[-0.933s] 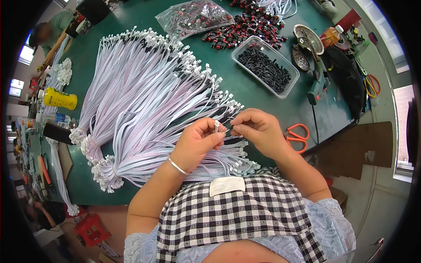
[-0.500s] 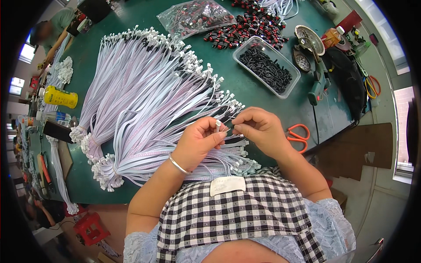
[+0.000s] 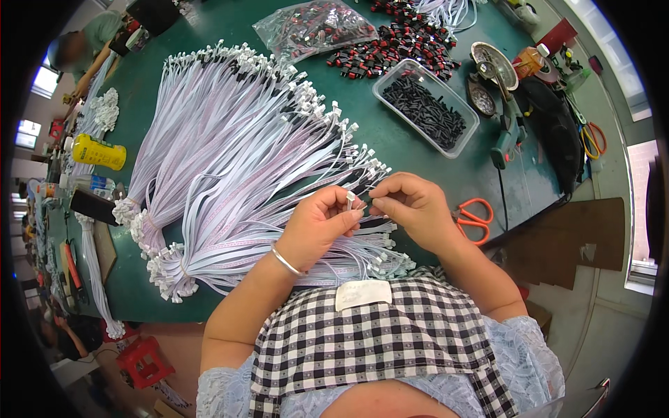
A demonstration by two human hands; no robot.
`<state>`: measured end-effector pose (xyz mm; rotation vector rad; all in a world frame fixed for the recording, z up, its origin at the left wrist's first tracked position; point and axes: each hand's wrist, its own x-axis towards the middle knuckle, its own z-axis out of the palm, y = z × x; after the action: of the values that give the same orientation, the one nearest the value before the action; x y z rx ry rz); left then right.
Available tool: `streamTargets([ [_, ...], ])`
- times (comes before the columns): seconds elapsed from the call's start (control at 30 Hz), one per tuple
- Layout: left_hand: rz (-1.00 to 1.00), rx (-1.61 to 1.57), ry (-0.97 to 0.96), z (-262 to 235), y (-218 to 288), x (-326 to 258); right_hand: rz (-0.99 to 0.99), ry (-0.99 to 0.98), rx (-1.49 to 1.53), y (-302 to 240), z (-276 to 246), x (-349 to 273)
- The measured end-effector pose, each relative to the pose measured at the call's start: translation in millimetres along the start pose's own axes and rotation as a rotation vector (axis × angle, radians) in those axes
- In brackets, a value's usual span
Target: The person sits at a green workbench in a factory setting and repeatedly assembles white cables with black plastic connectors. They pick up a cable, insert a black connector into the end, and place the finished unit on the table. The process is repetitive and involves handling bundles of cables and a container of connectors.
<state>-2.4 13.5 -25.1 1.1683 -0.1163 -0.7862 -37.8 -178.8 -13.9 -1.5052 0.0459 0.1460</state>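
My left hand (image 3: 317,226) pinches the white connector end (image 3: 350,198) of a flat ribbon cable between thumb and fingers. My right hand (image 3: 411,209) is closed on something small right beside that connector, fingertips almost touching the left hand's; what it holds is too small to tell. Both hands hover over the near edge of a large fan of white and lilac ribbon cables (image 3: 230,160) spread over the green table (image 3: 390,150). A silver bangle sits on my left wrist.
A clear tray of small black parts (image 3: 425,106) lies beyond my right hand. Orange-handled scissors (image 3: 474,217) lie to its right. Red-and-black parts (image 3: 390,52), a plastic bag (image 3: 313,26), a glue gun (image 3: 507,132) and a yellow can (image 3: 97,152) stand around. Another person (image 3: 83,49) works far left.
My hands have stayed in place; the fingertips shifted slightly closer around the white connector. The cable pile has not moved.
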Motion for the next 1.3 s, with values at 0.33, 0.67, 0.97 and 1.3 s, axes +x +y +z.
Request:
streamTargets([
  [0.33, 0.009, 0.031, -0.016, 0, -2, 0, -0.016, -0.017, -0.035, -4, 1, 0],
  [0.67, 0.058, 0.351, -0.013, -1, 2, -6, -0.047, -0.091, -0.177, 4, -3, 0],
  [0.97, 0.08, 0.696, -0.109, -4, 27, -13, 0.054, -0.095, 0.121, 3, 5, -1],
  [1.3, 0.101, 0.78, -0.022, 3, 30, -15, 0.03, -0.153, 0.003, 1, 6, -3],
])
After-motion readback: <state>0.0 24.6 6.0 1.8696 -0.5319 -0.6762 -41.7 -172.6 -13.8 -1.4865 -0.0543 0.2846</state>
